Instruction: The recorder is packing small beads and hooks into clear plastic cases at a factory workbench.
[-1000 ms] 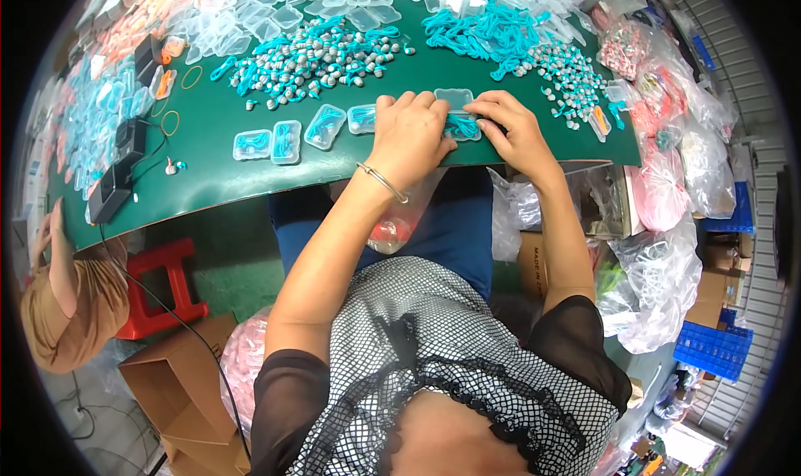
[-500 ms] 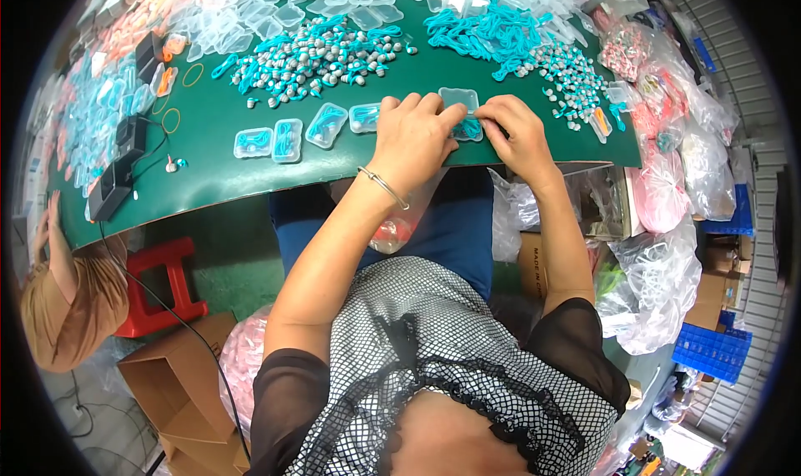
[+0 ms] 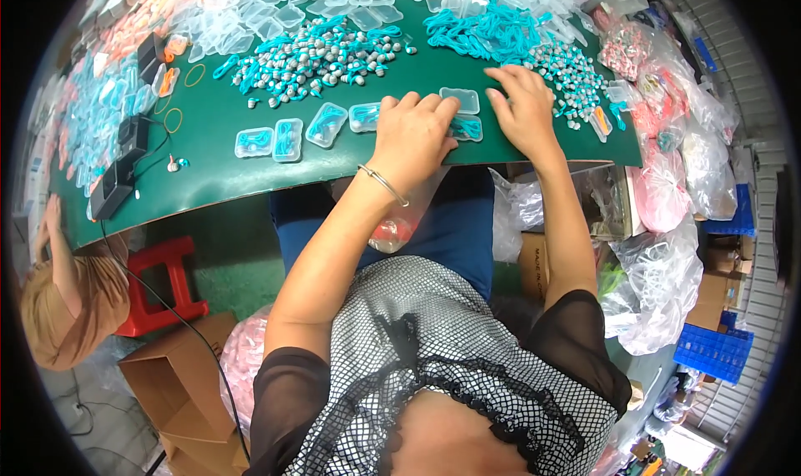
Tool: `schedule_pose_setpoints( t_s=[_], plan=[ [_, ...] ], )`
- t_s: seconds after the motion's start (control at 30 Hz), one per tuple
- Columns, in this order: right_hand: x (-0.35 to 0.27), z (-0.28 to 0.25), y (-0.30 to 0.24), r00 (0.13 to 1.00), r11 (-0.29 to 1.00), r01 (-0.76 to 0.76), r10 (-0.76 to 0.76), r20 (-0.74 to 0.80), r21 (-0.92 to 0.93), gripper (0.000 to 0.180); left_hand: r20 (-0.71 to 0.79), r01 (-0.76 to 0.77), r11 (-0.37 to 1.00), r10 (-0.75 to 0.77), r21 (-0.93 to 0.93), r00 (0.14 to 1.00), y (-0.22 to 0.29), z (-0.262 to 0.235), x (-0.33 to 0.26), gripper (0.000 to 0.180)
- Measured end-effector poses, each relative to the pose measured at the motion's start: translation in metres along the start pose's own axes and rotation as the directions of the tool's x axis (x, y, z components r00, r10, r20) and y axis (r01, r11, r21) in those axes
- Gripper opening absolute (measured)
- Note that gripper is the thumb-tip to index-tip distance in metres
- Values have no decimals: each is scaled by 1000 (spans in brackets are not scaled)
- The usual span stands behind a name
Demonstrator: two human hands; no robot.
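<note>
Centre frame: left hand (image 3: 415, 138) pressed flat over small clear case (image 3: 467, 129), steadying it; right hand (image 3: 524, 109) released, fingers spread beside an empty case (image 3: 460, 100) on green table (image 3: 250, 184).

Both hands, left hand (image 3: 413, 138) and right hand (image 3: 524, 109), rest on the table (image 3: 250, 184). Filled small cases (image 3: 288, 138) lie left; a pile of earbuds (image 3: 313, 59) lies farther.

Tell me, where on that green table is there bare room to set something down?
The green mat is bare along its near edge, below the row of small filled plastic cases, left of the left hand. Another patch lies between the grey earbud pile and the turquoise cord heap. The far edge is crowded with empty clear cases.
</note>
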State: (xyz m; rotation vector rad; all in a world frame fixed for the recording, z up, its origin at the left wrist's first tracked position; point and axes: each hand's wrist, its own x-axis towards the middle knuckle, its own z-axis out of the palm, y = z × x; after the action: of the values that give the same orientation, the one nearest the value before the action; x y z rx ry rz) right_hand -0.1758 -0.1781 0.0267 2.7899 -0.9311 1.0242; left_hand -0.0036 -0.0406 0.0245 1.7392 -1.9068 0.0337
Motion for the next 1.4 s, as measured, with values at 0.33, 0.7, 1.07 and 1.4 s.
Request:
schedule_pose_setpoints(
  t_s=[0.33,0.7,1.07,1.4],
  plan=[
    [-5,-1,-20,994,913,-78,38,107,400,19,-53,68,986,-77,-155,996,2,1,2,70],
    [-33,-7,-23,986,905,108,-152,76,412,32,-93,-160,987,161,18,983,-10,4,10,28],
    [-21,-14,-59,967,768,-32,-137,213,640,21,-187,-112,985,86,-129,979,-13,-20,-32,19],
    [29,41,-118,918,833,271,-374,130,481,40,-169,330,885,-289,328,942,-102,-80,-105,59]
  ],
)
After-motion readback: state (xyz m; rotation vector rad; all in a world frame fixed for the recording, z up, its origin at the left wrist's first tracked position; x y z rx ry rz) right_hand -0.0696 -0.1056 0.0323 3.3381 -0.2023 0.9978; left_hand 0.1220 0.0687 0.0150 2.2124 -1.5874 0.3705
